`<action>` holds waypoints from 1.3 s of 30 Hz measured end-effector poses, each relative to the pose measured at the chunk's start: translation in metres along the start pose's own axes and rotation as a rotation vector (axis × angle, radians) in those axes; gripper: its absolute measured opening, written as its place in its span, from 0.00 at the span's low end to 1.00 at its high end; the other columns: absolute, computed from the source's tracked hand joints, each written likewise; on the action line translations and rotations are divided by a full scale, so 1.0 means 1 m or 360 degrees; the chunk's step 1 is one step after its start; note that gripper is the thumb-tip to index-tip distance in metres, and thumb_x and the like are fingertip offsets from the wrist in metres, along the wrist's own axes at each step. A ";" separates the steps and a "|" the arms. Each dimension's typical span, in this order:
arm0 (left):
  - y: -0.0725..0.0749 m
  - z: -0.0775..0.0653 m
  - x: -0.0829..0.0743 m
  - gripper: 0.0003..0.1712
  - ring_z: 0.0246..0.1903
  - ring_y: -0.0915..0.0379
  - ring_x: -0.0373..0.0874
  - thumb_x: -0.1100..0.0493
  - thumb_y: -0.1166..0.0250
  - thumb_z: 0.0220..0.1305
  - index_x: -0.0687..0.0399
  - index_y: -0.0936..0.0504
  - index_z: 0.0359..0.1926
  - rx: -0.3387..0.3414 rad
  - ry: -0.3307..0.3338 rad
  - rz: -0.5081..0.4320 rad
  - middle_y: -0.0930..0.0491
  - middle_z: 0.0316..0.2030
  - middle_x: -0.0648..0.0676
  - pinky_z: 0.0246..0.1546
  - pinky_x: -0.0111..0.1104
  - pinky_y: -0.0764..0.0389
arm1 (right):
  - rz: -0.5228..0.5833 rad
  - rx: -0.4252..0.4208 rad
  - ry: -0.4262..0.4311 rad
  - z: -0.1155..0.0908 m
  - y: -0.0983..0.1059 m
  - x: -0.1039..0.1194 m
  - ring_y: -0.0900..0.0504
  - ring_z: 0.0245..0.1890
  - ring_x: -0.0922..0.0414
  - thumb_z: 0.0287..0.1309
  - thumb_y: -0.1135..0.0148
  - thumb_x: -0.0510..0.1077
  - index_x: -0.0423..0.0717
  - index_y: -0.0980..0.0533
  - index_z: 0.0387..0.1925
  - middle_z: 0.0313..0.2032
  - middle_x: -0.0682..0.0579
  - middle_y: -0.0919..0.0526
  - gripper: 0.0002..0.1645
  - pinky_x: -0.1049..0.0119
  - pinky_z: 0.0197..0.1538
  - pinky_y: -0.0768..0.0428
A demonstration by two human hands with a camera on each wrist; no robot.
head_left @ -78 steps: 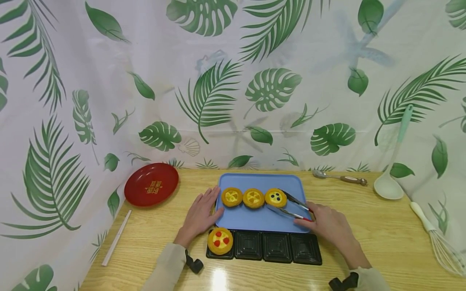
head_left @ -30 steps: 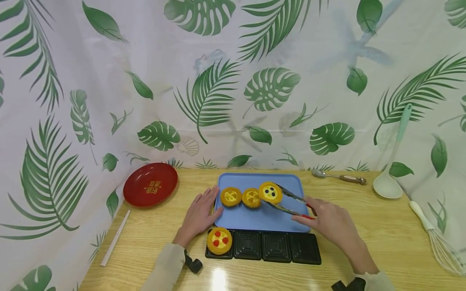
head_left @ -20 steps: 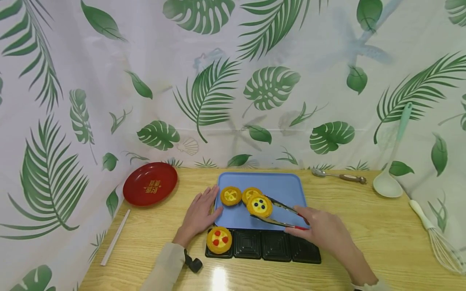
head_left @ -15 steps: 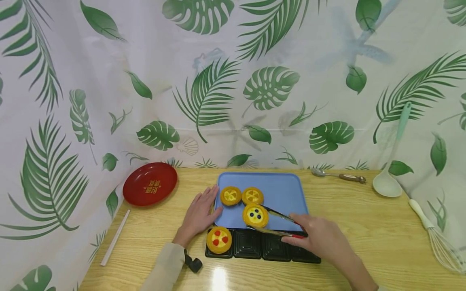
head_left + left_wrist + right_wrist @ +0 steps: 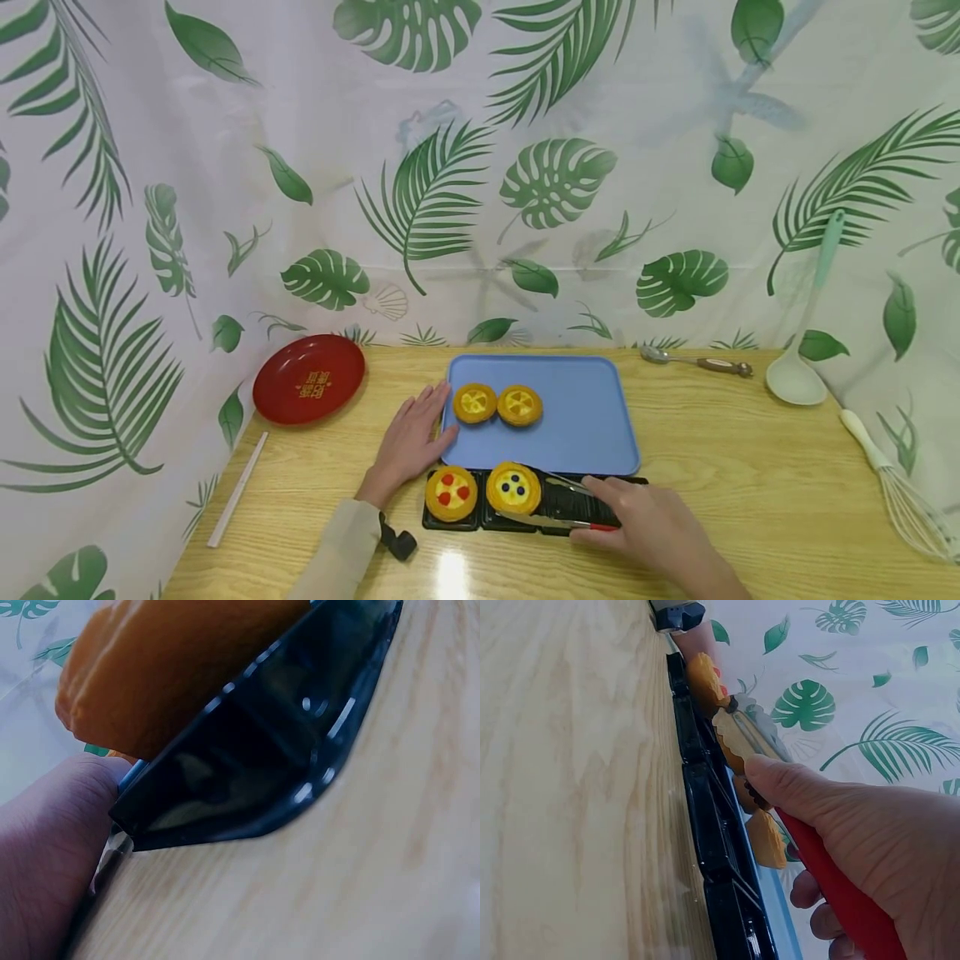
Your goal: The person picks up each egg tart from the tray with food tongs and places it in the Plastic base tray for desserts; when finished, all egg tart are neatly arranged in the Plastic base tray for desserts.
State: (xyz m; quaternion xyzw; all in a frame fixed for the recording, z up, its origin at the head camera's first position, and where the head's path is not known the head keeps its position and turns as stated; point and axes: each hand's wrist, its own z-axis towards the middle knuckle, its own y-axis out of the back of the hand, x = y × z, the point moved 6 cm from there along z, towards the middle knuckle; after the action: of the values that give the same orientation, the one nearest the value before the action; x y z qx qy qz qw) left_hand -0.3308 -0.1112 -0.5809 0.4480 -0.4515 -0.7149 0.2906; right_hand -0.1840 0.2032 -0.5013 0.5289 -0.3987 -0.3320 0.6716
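My right hand (image 5: 648, 525) grips a pair of red-handled metal tongs (image 5: 821, 881). Between the tong arms sits an egg tart (image 5: 513, 489) with dark blue berries, at the second compartment of the black tray (image 5: 566, 504). In the right wrist view that tart appears tilted, over the tray. A tart with red toppings (image 5: 452, 493) fills the leftmost compartment. My left hand (image 5: 412, 437) lies flat with its fingers at the left edge of the blue tray (image 5: 577, 417). Two tarts with yellow fruit, a left tart (image 5: 475, 403) and a right tart (image 5: 520, 406), stand on that tray.
A red plate (image 5: 309, 380) stands at the back left, with white chopsticks (image 5: 237, 490) in front of it. To the right lie a spoon (image 5: 697, 361), a ladle (image 5: 797, 379) and a whisk (image 5: 900, 492). A patterned sheet hangs behind the table.
My right hand has lifted the blueberry tart with the tongs off the blue tray's right side and carried it left and towards me, to the black tray. My left hand has stayed put.
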 end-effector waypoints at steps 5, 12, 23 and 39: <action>0.000 0.000 0.000 0.44 0.81 0.53 0.49 0.34 0.50 0.77 0.47 0.49 0.84 0.0002 0.0007 0.0003 0.47 0.82 0.48 0.80 0.49 0.52 | 0.0028 -0.0002 0.0015 0.001 -0.004 0.001 0.15 0.25 0.62 0.55 0.37 0.80 0.54 0.16 0.58 0.46 0.52 0.09 0.43 0.66 0.26 0.18; 0.002 0.000 -0.002 0.44 0.81 0.53 0.50 0.34 0.50 0.77 0.47 0.49 0.84 0.0002 0.0006 -0.0010 0.47 0.82 0.49 0.80 0.49 0.52 | 0.0012 -0.0024 0.0049 0.001 -0.007 0.003 0.16 0.23 0.62 0.55 0.36 0.79 0.53 0.15 0.57 0.45 0.51 0.09 0.43 0.68 0.23 0.21; 0.001 0.001 0.000 0.45 0.82 0.54 0.48 0.34 0.51 0.77 0.46 0.50 0.84 0.0012 0.0014 0.0000 0.48 0.82 0.47 0.81 0.48 0.53 | 0.0000 0.0072 -0.0042 0.003 -0.010 0.001 0.15 0.25 0.60 0.51 0.37 0.84 0.55 0.17 0.59 0.48 0.51 0.10 0.48 0.67 0.23 0.22; -0.001 -0.001 0.000 0.45 0.81 0.53 0.49 0.34 0.51 0.77 0.48 0.49 0.84 -0.0009 0.0003 -0.0004 0.48 0.82 0.47 0.80 0.49 0.52 | 0.0086 -0.0120 -0.0063 0.005 0.003 -0.004 0.30 0.12 0.66 0.49 0.35 0.83 0.51 0.18 0.61 0.45 0.51 0.11 0.51 0.70 0.17 0.32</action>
State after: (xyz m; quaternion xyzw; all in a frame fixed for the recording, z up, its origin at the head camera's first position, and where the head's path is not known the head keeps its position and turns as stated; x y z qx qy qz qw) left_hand -0.3304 -0.1111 -0.5818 0.4484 -0.4485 -0.7162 0.2913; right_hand -0.1901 0.2052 -0.4986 0.4855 -0.4133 -0.3389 0.6918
